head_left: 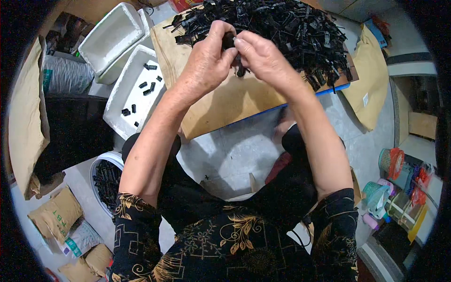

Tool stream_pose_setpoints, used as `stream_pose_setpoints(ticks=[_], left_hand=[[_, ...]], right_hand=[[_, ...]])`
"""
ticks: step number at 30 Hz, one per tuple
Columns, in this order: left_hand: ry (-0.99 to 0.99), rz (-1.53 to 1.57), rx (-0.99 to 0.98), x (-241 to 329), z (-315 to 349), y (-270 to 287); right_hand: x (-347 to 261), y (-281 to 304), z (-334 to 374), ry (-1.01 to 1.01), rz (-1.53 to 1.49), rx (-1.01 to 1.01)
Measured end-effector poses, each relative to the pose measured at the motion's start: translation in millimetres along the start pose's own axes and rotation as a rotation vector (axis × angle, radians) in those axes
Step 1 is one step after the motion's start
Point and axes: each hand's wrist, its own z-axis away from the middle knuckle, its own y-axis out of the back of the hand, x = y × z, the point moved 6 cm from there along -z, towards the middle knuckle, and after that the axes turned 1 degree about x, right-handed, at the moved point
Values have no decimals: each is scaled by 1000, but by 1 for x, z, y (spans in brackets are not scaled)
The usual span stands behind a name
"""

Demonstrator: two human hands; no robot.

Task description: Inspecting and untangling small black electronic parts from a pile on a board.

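Observation:
Both my hands meet over the wooden board, close to the near side of a big heap of small black plastic parts (282, 33). My left hand (213, 56) is closed, thumb and fingers pinching a small black plastic part (229, 41), which is mostly hidden by the fingers. Against it from the other side, my right hand (263, 56) has its thumb and forefinger pressed together at the same part. A dark end (241, 71) pokes out below the fingers. Bare wood (225, 103) shows on the board beneath my wrists.
Left of the board stands a white foam box (124, 96) with several black pieces inside; another foam box (112, 40) sits behind it. A white bucket (94, 164) of black parts is by my left elbow. Paper sacks (56, 211) lie at lower left, and another sack (371, 80) at right.

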Motion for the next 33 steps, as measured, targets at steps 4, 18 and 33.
stream_pose_setpoints(ticks=[4, 18, 33], left_hand=[[155, 412, 63, -11, -8, 14], [707, 1257, 222, -66, 8, 22], [680, 1173, 159, -64, 11, 19]], right_hand=[[5, 31, -2, -118, 73, -14], [41, -2, 16, 210, 1180, -159], [41, 3, 7, 67, 834, -36]])
